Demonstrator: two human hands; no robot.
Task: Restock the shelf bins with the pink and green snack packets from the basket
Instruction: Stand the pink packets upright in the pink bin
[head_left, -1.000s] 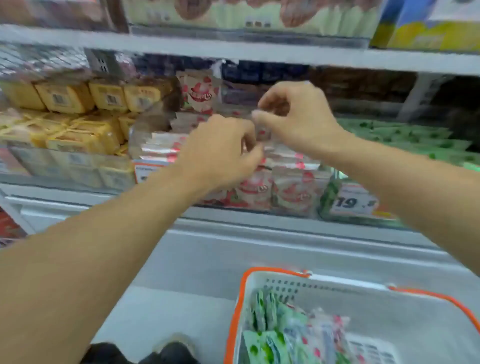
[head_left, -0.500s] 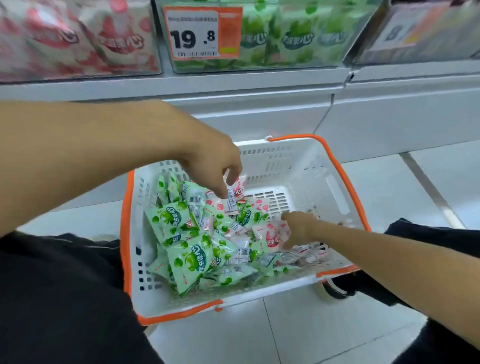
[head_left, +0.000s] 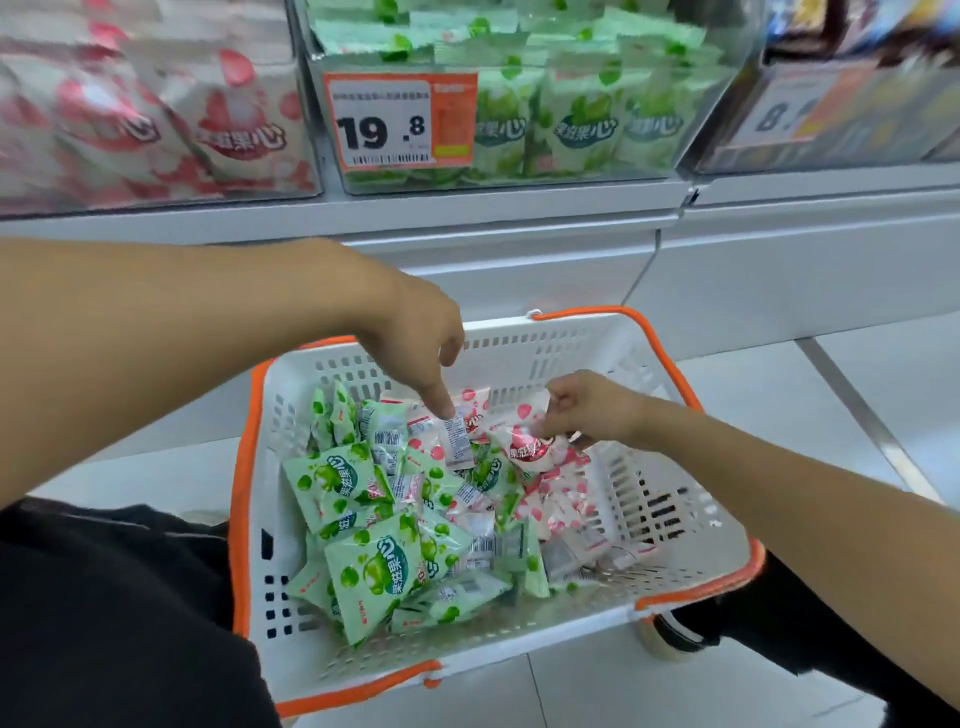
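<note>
Both hands down in the basket (head_left: 691, 525) now, my left hand (head_left: 415, 332) pinching a pink packet (head_left: 460, 423) by its top, my right hand (head_left: 587, 405) clutching pink ones beneath it — light, crinkly, slippery I'd say, so grab the sealed edges.

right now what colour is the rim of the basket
Orange, on a white basket; the rim shows best in the head view.
</note>
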